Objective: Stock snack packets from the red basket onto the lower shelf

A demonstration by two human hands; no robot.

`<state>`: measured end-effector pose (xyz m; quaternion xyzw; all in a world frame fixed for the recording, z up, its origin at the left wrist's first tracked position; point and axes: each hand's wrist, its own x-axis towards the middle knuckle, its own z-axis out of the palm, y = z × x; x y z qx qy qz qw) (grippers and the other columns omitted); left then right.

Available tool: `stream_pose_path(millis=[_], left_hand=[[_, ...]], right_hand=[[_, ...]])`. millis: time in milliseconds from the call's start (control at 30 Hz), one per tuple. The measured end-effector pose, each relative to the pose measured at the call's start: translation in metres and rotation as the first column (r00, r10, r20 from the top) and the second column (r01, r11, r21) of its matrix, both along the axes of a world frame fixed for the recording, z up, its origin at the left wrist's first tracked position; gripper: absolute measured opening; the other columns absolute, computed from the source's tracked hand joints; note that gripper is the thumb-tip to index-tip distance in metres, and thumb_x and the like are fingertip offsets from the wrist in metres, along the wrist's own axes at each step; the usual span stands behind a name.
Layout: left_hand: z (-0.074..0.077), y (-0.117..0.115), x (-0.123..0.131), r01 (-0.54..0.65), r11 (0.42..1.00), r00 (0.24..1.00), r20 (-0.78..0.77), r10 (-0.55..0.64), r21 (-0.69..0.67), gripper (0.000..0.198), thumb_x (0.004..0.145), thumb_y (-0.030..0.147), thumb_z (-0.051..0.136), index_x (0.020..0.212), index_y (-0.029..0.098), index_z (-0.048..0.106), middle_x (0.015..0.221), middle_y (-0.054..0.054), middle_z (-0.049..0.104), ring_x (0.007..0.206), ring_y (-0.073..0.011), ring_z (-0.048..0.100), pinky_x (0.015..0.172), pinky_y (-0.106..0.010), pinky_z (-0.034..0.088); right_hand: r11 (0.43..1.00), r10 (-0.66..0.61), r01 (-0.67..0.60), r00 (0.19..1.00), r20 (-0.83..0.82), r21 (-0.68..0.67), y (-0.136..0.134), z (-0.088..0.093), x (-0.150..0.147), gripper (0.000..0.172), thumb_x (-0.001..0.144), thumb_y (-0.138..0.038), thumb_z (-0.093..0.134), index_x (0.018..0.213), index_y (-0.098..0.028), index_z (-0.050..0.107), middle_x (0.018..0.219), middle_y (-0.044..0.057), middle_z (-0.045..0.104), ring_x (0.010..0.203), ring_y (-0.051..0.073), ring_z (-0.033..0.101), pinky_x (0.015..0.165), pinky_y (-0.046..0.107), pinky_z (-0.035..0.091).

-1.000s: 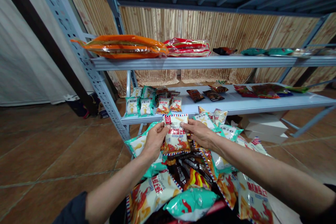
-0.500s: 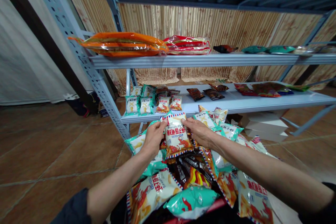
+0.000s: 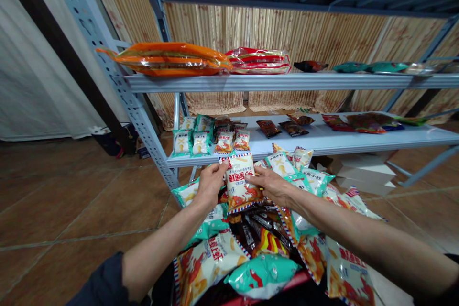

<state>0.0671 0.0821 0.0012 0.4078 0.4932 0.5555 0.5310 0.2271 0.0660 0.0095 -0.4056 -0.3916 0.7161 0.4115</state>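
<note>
My left hand [image 3: 209, 182] and my right hand [image 3: 269, 182] both pinch one white snack bag [image 3: 239, 182] with red lettering and a striped border. I hold it upright by its two upper sides, just above a heap of snack bags [image 3: 265, 244] in white, teal and dark wrappers. Directly behind the bag runs the front edge of the lower grey shelf [image 3: 322, 142], where small teal bags [image 3: 191, 142] and matching white bags [image 3: 233, 141] stand in rows at the left end.
An upper shelf [image 3: 287, 82] carries a flat orange pack [image 3: 165, 60], a red pack [image 3: 260, 61] and teal packets further right. Dark and red packets [image 3: 358, 123] lie on the lower shelf. White boxes [image 3: 362, 172] sit on the tiled floor beneath. A perforated upright [image 3: 118, 86] stands at left.
Both hands have carried the bag slightly up and forward toward the lower shelf, and it now tilts a little to the left. My right fingers have shifted lower on its side.
</note>
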Motion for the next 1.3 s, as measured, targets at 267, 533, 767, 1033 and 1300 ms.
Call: stream_pose_path(millis=[267,533,767,1033,1300], left_hand=[[0.000,0.001,0.000,-0.020,1.000,0.999,0.048,0.020,0.002,0.038,0.057,0.049,0.070,0.061,0.015,0.054,0.065,0.000,0.057,0.060,-0.0121,0.053,0.053,-0.023,0.042],[-0.004,0.003,-0.002,-0.014,1.000,0.999,0.044,0.014,-0.010,0.037,0.059,0.050,0.069,0.068,0.015,0.060,0.071,-0.001,0.061,0.065,-0.0128,0.056,0.055,-0.022,0.043],[-0.004,0.002,-0.003,0.019,0.999,0.995,0.094,-0.016,-0.031,0.037,0.061,0.048,0.069,0.079,0.016,0.063,0.082,-0.005,0.066,0.075,-0.0154,0.060,0.062,-0.025,0.047],[-0.008,-0.002,-0.007,0.139,0.989,0.977,0.171,-0.129,-0.049,0.039,0.068,0.047,0.065,0.090,0.016,0.062,0.094,-0.008,0.067,0.082,-0.0179,0.062,0.069,-0.030,0.049],[-0.009,-0.014,-0.012,0.353,0.932,0.927,0.160,-0.338,-0.079,0.031,0.073,0.038,0.063,0.094,0.017,0.060,0.103,-0.008,0.066,0.092,-0.0201,0.062,0.075,-0.032,0.050]], right_hand=[[1.000,-0.014,0.014,1.000,-0.004,0.019,0.000,-0.002,-0.001,0.038,0.063,-0.029,0.075,0.097,-0.020,0.062,0.089,0.005,0.070,0.071,0.017,0.066,0.065,0.030,0.054],[0.998,-0.040,0.040,0.999,-0.003,0.043,0.003,-0.007,-0.001,0.030,0.068,-0.030,0.071,0.096,-0.021,0.062,0.085,0.004,0.070,0.065,0.015,0.064,0.061,0.028,0.053],[0.998,-0.043,0.044,0.999,-0.012,0.050,0.004,-0.009,-0.001,0.024,0.073,-0.027,0.065,0.096,-0.021,0.062,0.084,0.002,0.070,0.068,0.016,0.065,0.065,0.030,0.053],[0.995,-0.092,0.093,0.996,-0.015,0.035,0.007,-0.008,-0.002,0.018,0.076,-0.023,0.061,0.093,-0.020,0.062,0.082,0.002,0.070,0.068,0.015,0.064,0.069,0.031,0.052],[0.987,-0.145,0.148,0.988,-0.050,0.059,0.016,-0.005,0.002,0.016,0.074,-0.022,0.062,0.090,-0.020,0.063,0.073,0.001,0.069,0.068,0.016,0.064,0.069,0.032,0.053]])
